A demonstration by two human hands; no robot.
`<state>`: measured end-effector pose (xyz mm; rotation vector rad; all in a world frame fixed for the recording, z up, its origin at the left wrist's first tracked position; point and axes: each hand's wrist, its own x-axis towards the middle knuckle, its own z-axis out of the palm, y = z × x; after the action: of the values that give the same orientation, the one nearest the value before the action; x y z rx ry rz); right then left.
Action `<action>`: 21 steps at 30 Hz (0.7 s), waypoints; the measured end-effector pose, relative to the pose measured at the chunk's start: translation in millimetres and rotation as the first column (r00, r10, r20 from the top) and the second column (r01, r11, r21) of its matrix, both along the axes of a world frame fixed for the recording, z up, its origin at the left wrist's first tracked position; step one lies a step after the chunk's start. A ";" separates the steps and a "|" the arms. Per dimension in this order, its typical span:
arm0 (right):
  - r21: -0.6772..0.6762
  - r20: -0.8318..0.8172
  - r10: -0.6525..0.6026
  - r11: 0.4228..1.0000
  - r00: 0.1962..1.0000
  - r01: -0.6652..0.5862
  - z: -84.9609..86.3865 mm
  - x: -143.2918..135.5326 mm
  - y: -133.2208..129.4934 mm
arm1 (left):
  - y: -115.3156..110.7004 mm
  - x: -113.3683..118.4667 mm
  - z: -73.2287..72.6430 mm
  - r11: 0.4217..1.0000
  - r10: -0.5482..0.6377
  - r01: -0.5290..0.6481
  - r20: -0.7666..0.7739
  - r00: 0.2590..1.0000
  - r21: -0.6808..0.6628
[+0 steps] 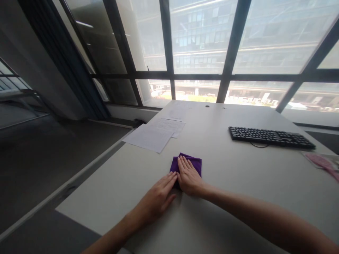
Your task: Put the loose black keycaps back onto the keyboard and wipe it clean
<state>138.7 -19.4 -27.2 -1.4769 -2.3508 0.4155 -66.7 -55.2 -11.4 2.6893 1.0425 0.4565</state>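
A small folded purple cloth [195, 164] lies flat on the white desk [212, 218]. My right hand [188, 177] rests flat on top of it with the fingers stretched out, pointing away from me. At the cloth's near left edge is my left hand [160, 197], its fingertips touching the cloth beside the right hand and its thumb held apart. Neither hand grips the cloth. Part of the cloth is hidden beneath the right palm.
Sheets of paper [149, 137] overlap along the desk's left side. A black keyboard [270, 137] lies to the right, with a pink item [319, 161], its kind unclear, near the right edge. Large windows [198, 38] stand behind the desk, and a dark curtain [71, 67] hangs at left.
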 end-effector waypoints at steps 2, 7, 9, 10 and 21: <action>0.016 0.021 0.003 1.000 1.000 -0.004 -4.4 20.9 -13.3 | -11.3 8.1 -2.5 0.995 -0.094 0.093 -0.028 0.995 -0.027; 0.105 0.083 -0.158 0.983 0.984 0.149 -22.8 113.8 -53.5 | -36.0 28.8 13.2 0.968 -0.237 0.235 -0.007 0.971 -0.091; 0.148 0.091 -0.252 0.960 0.964 0.237 -32.0 153.2 -67.9 | -39.6 32.8 19.1 0.954 -0.277 0.276 0.013 0.961 -0.119; 0.167 0.094 -0.303 0.944 0.948 0.285 -36.2 169.3 -73.2 | -40.1 34.1 20.8 0.950 -0.285 0.285 0.020 0.958 -0.130; 0.091 0.040 -0.065 0.994 0.997 0.061 -14.8 42.9 -47.3 | -36.7 29.4 -2.7 0.998 -0.049 0.046 -0.088 0.995 -0.030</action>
<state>181.6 -66.6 -42.0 -1.5278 -2.3160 0.2616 -37.3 -91.8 -14.2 2.7253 0.9978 0.3145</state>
